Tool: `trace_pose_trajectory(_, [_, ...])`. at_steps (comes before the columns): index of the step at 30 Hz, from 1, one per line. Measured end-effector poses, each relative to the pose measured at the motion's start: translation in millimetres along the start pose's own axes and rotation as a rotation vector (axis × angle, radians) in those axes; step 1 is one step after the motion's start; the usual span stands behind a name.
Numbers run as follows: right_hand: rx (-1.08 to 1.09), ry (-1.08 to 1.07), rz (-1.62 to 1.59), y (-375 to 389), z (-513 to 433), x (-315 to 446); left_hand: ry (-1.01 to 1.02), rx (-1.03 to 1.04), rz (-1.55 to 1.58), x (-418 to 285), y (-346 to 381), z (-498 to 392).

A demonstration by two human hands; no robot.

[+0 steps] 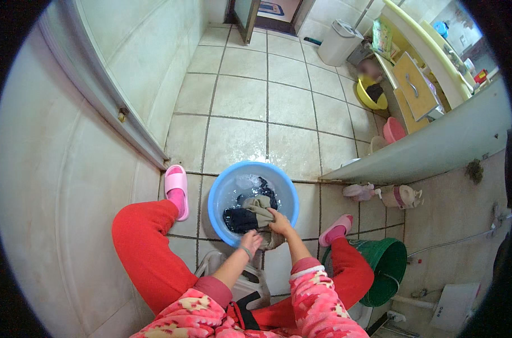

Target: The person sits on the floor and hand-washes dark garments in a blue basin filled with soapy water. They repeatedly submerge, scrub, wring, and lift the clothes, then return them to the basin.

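A blue plastic basin (217,190) of soapy water stands on the tiled floor between my feet. Dark wet cloth (241,220) lies in it, with a bunched khaki garment (261,209) on top. My right hand (280,222) grips the khaki garment near the basin's right side; part of the fabric hangs over the near rim. Beside it, at the near rim, my left hand (251,242) is blurred. Its fingers are close to the cloth, and whether they hold any is unclear.
A white plastic stool (256,287) is below me. A green bucket (382,270) lies tipped at right, near two pump bottles (359,192). Farther off are a yellow basin (368,99) with dark cloth, a pink basin (393,130), a cabinet drawer (416,88) and a white bin (338,42).
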State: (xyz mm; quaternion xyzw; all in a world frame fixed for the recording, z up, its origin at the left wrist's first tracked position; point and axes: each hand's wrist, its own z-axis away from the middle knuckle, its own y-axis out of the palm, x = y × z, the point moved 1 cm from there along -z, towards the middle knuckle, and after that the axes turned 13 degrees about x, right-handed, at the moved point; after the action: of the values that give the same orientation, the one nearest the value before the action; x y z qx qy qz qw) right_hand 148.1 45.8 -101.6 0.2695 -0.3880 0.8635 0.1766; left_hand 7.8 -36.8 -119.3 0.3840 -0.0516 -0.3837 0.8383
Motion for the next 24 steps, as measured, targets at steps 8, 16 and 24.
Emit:
trace_pose_trajectory(8, [-0.109, -0.262, 0.104, -10, 110, 186, -0.052, 0.319, 0.029, -85, 33, 6])
trace_pose_trajectory(16, [-0.575, 0.216, -0.193, -1, 24, 47, 0.047, 0.42, 0.293, -17, 23, -6])
trace_pose_trajectory(24, [-0.242, -0.028, -0.591, 4, 40, -15, 0.092, -0.225, -0.9, -44, 23, -2])
